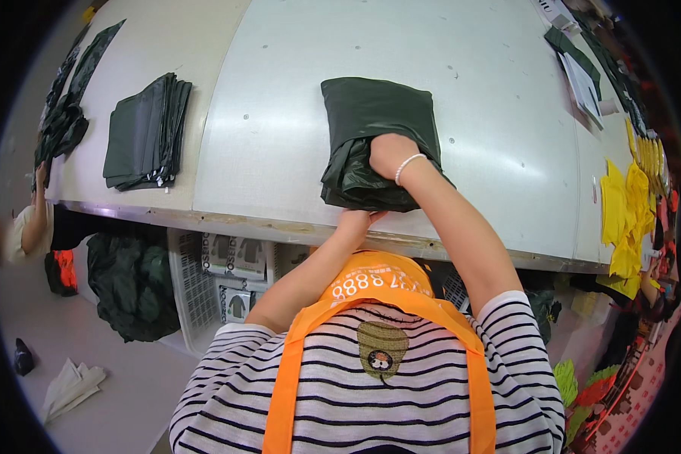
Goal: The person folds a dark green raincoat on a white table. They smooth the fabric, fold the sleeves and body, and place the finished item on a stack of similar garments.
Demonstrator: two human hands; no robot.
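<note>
Orange apron [374,276] nearest, the dark green bundle [380,110] lies at twelve o'clock on the table [272,144], the left hand [360,220] under its six-o'clock edge, seemingly bracing it for the right hand [394,155] tucked inside; neither hand's grip can be told.

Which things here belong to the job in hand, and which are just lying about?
In the job:
Green bundle, right hand at its fold, left hand at its near edge
Green stack, probably: similar colour

Lying about, it seems:
Yellow cloths, far right
White scrap on the floor
</note>
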